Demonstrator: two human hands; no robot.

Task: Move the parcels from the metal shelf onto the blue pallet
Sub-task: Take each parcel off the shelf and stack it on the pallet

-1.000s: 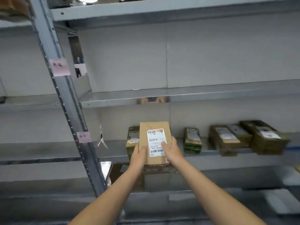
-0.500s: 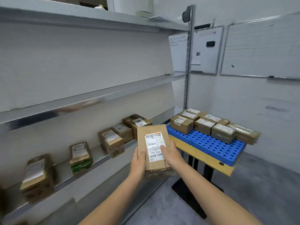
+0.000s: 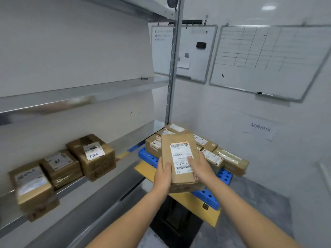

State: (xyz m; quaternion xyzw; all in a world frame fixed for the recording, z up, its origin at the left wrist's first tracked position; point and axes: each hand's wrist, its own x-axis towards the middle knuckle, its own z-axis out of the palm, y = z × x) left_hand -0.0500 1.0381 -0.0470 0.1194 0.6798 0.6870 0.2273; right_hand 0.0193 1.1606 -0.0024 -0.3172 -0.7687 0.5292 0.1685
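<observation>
- Parcel in hand [image 3: 179, 158]: flat brown carton, white label up, held in the air above the near edge of the blue pallet [image 3: 209, 196]; not yet set down.
- Left hand [image 3: 163, 176]: closed on the carton's left edge, thumb on top.
- Right hand [image 3: 201, 169]: closed on the right edge, thumb across the label.
- Blue pallet: carried on a yellow board [image 3: 188, 199]; its far half is filled by stacked parcels [image 3: 206, 142], while bare blue shows at the near right corner.
- Metal shelf [image 3: 100, 178]: three remaining parcels [image 3: 91, 154] are lined along its front edge.
- Advice for the step: the carton is best lowered flat onto the bare near strip, label up, snug to the row behind, and released only once fully supported.
</observation>
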